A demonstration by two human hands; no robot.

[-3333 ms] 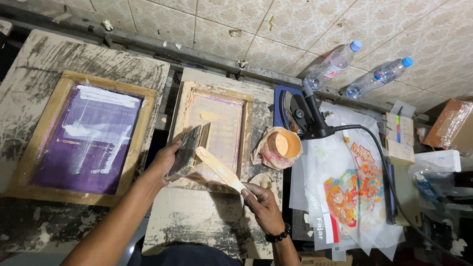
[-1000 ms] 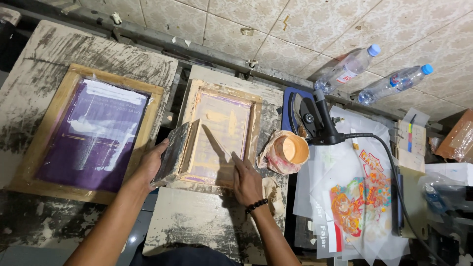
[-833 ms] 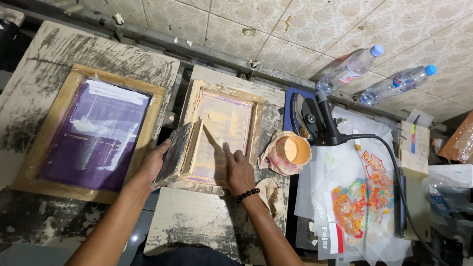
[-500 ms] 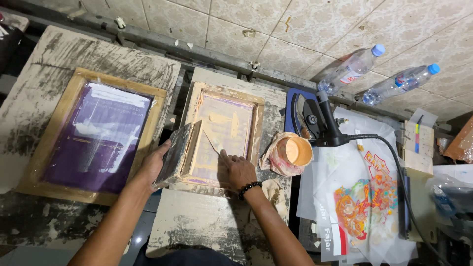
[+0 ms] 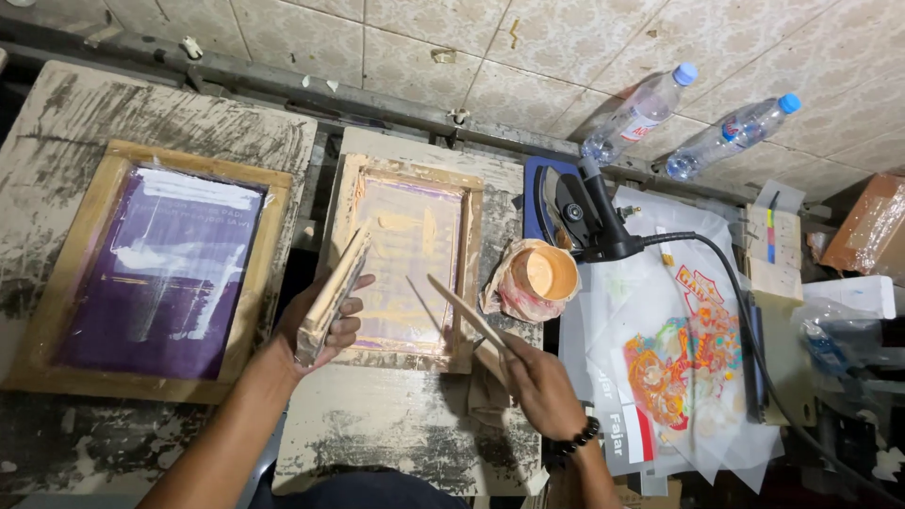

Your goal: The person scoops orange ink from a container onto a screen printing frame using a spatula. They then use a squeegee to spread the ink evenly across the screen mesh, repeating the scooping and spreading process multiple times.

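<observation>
The left hand (image 5: 325, 325) is closed around a flat wooden squeegee (image 5: 332, 294), fingers curled over its edge, and holds it tilted over the left side of the small screen frame (image 5: 407, 259). The right hand (image 5: 537, 382) is closed around a thin wooden stick (image 5: 467, 311) — the stick slants up and to the left, and its tip hangs over the lower right part of the same frame. The two hands are apart, one on each side of the frame.

The small frame is made of pale wood and lies flat on the messy bench (image 5: 396, 438). Its mesh looks pinkish with some yellow smears on it. To the left, on another stained board, lies a bigger wooden frame (image 5: 151, 269) with a purple screen.

Just to the right of the small frame sits a cup of orange paint (image 5: 550, 273) (it is wrapped in a crinkly plastic bag). Behind the cup stands a black tool with a cable (image 5: 589, 212) that runs off to the right. Near the right hand lie clear sheets with a colourful picture (image 5: 683, 363) in orange, red and blue.

Two plastic water bottles (image 5: 641, 113) with blue caps lie by the tiled wall at the back.
</observation>
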